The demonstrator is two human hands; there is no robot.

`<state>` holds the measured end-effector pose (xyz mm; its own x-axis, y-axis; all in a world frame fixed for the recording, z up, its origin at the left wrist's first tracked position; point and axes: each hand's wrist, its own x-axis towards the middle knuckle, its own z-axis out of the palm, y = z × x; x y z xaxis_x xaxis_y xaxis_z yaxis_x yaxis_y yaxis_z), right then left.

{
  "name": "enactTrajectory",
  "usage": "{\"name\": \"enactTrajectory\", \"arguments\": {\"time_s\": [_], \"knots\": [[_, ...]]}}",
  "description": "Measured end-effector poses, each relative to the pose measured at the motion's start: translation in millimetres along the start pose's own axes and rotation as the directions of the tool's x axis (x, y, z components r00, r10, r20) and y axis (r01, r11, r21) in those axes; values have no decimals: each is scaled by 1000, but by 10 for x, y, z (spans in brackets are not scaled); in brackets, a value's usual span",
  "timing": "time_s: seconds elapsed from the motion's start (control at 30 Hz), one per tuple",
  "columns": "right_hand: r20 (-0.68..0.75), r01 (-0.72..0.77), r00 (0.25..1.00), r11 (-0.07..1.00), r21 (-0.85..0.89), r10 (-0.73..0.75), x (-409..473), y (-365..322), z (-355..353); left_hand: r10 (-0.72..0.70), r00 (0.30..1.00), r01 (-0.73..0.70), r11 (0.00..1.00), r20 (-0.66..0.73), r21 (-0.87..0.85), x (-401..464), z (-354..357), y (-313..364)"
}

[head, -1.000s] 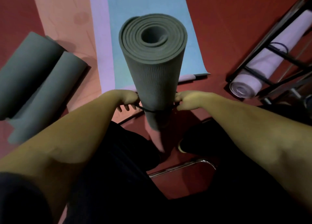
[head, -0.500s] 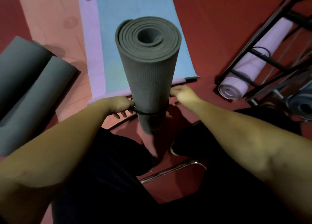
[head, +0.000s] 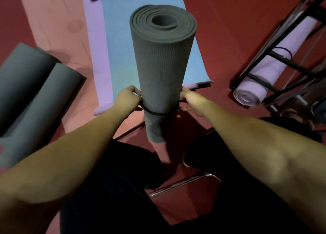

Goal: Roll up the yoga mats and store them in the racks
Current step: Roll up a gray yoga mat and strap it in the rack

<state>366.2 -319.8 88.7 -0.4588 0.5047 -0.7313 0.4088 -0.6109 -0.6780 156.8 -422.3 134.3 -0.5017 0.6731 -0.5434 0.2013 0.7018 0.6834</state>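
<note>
Red floor (head: pixel 220 30) with a blue mat (head: pixel 120 39) and a pink mat (head: pixel 53 30) still flat. Grey roll (head: pixel 162 71) stands upright between the knees. Both hands pinch the black band (head: pixel 155 113): left hand (head: pixel 127 98), right hand (head: pixel 189 101), fingers clamped on it. Since a second ago the band's crept up the roll, so it's nearly secured and the rack (head: pixel 282 66) on the right is probably next.

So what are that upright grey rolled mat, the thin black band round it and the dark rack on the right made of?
The upright grey rolled mat looks like matte foam: thick soft layers show at its spiral end and the side has a fine ribbed texture. The thin black band, which both hands hold, is probably elastic, though too thin to tell. The dark rack looks like painted metal bar: straight, slim and rigid.
</note>
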Motion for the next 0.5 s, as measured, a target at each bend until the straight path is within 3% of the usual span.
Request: {"name": "enactTrajectory", "arguments": {"time_s": [0.1, 0.23, 0.37, 0.43, 0.5], "knots": [[23, -7, 1000, 1000, 0, 7, 109, -14, -22, -51, 997, 37, 978, -64, -203, 103, 33, -1], [99, -9, 995, 1000, 25, 7, 217, -24, 7, -147, 987, 158, 887, 59, -434, 238, 75, 47], [204, 21, 979, 994, -105, 1, 259, -68, 79, -123, 981, 182, 842, 148, -509, 283, 95, 149], [160, 109, 984, 970, -219, -74, 232, -115, 142, -123, 983, 175, 848, 136, -501, 289, 70, 232], [88, 149, 987, 963, -227, -132, 283, -103, 178, -71, 989, 127, 854, 129, -504, 295, 52, 329]]}}
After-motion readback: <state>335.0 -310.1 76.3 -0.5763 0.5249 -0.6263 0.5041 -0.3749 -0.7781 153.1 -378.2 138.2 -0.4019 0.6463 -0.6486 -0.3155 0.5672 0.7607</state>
